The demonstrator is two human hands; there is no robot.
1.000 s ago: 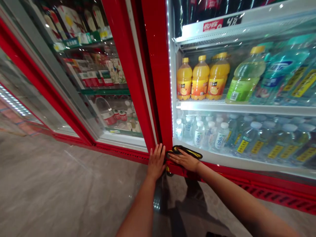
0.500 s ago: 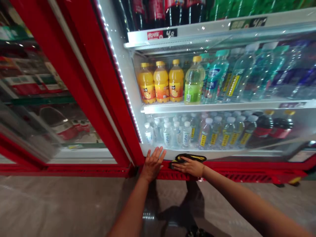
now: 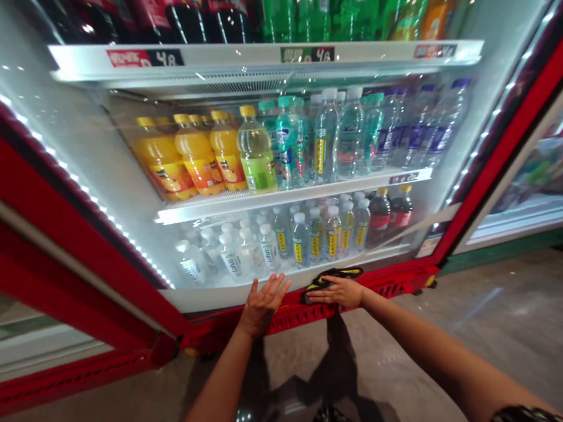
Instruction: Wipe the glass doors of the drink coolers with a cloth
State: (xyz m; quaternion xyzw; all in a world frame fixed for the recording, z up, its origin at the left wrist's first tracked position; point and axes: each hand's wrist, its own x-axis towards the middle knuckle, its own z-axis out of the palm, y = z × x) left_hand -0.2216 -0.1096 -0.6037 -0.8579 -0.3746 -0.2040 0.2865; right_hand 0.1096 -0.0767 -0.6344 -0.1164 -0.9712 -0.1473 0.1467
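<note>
My left hand (image 3: 263,303) rests flat with spread fingers on the bottom edge of the red drinks fridge's glass door (image 3: 202,296). My right hand (image 3: 339,289) lies palm down on a dark cloth with yellow trim (image 3: 334,275), pressing it against the door's lower red frame (image 3: 387,280). The fingers of that hand are stretched over the cloth. Behind the glass stand orange juice bottles (image 3: 196,152), a green drink bottle (image 3: 256,153) and rows of water bottles (image 3: 308,237).
A second red fridge frame (image 3: 65,252) slants at the left, another cabinet (image 3: 523,193) stands at the right. Grey polished floor (image 3: 461,328) lies below, with my shadow on it. Cola bottles (image 3: 176,17) fill the top shelf.
The view has swung right along the fridge. Both hands have slid right along the door's bottom edge, the right one carrying the cloth with it.
</note>
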